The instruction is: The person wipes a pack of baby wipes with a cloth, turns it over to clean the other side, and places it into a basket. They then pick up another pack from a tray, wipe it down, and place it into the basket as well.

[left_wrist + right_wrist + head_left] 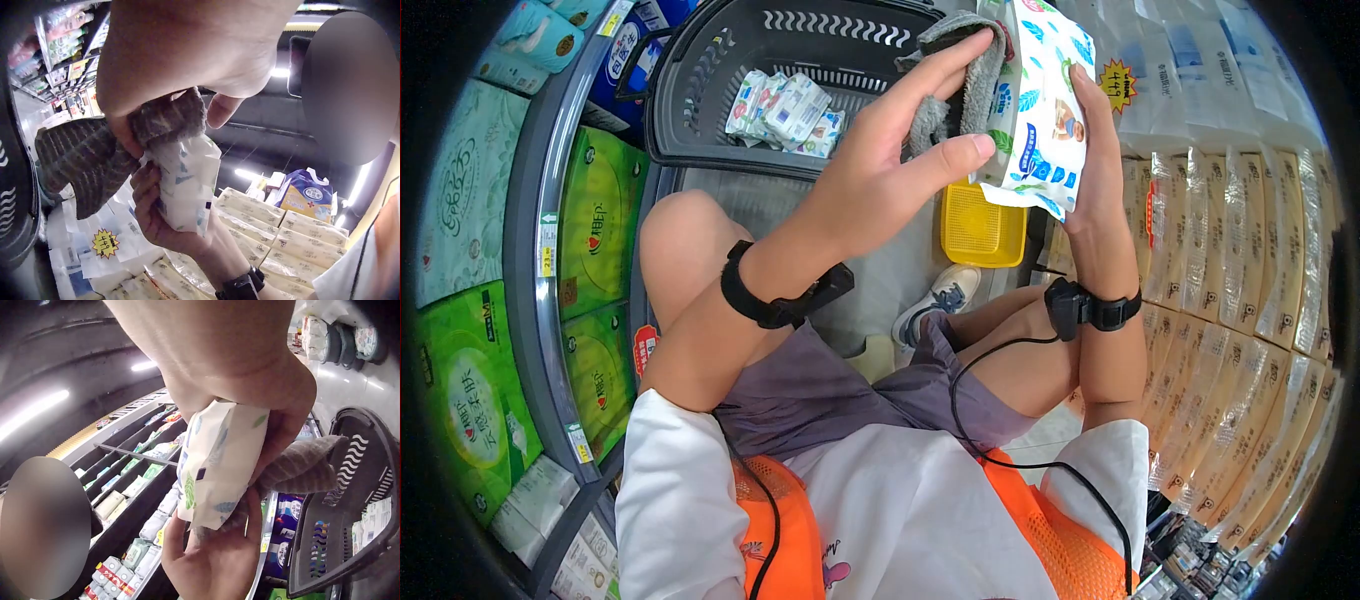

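Observation:
My right hand (pixel 1100 170) grips a soft white pack of wet wipes (pixel 1055 130), printed with blue and green leaves, along its right side. In my left hand (pixel 895 160) is a grey striped cloth (pixel 983 85), pinched between thumb and fingers and held against the pack's left edge. The left wrist view shows the cloth (pixel 87 156) hanging loose to one side, with part of it bunched over the end of the pack (pixel 187 181). Seen from the right wrist, the pack (pixel 225 456) is between both hands, the left hand (pixel 215 565) at its lower end.
Ahead stands a black shopping basket (pixel 690 60) with several small white packs (pixel 785 110) inside. A yellow basket (pixel 990 255) is on the floor near my shoe (pixel 940 300). Shelves of green tissue packs (pixel 605 210) rise at left; stacked wrapped brown packs (pixel 1220 240) line the right.

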Motion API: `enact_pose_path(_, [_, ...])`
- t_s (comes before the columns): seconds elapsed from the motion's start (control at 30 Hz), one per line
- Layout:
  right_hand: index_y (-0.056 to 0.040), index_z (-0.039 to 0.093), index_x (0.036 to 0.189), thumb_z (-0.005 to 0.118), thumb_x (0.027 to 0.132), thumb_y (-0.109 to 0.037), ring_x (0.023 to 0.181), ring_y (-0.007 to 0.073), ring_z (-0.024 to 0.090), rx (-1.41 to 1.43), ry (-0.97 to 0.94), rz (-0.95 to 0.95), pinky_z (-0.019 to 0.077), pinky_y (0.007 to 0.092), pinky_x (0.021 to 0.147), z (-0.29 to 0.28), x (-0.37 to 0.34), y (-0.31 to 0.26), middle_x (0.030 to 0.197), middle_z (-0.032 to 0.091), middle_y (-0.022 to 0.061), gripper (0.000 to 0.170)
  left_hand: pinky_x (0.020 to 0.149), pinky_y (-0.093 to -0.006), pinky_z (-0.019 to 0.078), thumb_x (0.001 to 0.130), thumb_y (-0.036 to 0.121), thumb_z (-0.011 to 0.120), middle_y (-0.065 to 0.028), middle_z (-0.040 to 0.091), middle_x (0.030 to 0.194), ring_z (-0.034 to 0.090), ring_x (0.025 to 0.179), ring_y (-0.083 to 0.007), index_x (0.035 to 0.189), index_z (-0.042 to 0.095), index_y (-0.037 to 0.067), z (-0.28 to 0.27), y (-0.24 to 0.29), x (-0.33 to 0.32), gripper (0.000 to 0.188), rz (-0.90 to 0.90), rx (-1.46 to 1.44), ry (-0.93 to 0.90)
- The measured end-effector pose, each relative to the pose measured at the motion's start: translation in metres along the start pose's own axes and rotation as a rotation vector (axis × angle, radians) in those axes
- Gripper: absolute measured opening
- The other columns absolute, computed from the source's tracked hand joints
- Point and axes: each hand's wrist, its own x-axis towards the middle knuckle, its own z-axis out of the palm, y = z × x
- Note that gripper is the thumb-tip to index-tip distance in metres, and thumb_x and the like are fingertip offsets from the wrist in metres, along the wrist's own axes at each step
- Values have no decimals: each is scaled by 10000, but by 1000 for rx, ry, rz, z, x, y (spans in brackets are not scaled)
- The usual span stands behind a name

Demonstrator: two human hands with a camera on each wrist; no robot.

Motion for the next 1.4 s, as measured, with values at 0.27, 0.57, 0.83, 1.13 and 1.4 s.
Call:
enact_pose_path(0.27, [-1, 536, 1403, 530, 1045, -382, 987, 233, 759, -49, 17, 30, 647, 363, 837, 1, -4, 1, 1210, 723, 159, 523, 1208, -340, 262, 973, 140, 603, -213, 426, 1574, 386, 1479, -243, 1575, 332, -47, 0, 6, 1, 686, -36, -4, -10])
enact_pose_path(0.57, [22, 544, 1379, 572, 1033, -336, 995, 227, 754, -28, 20, 72, 641, 356, 835, 7, 2, 5, 1202, 720, 165, 498, 1187, -345, 299, 959, 123, 667, -208, 518, 1493, 443, 1432, -233, 1581, 344, -13, -14, -3, 9, 714, 3, 91, 45])
enact_pose_path(0.83, [42, 558, 1351, 609, 1014, -349, 931, 209, 764, -121, 20, 91, 640, 333, 800, 3, 4, 5, 1152, 734, 154, 519, 1161, -335, 308, 947, 189, 643, -145, 536, 1470, 480, 1348, -219, 1520, 463, 6, -14, 12, 14, 628, 30, 421, 92])
enact_pose_path(1.13, [49, 579, 1313, 689, 977, -325, 910, 168, 752, -392, 34, 3, 618, 289, 782, 11, -4, 6, 1122, 728, 139, 515, 1121, -318, 336, 920, 168, 682, -92, 587, 1375, 483, 1274, -171, 1474, 520, 30, -17, 11, 12, 593, 51, 502, 140])
enact_pose_path(1.4, [51, 592, 1286, 715, 966, -331, 921, 141, 730, -446, 66, -52, 594, 276, 795, 12, -7, 14, 1130, 718, 117, 513, 1144, -377, 369, 904, 111, 713, -208, 519, 1436, 491, 1350, -264, 1515, 387, -36, -18, 12, 14, 707, -33, 376, 113])
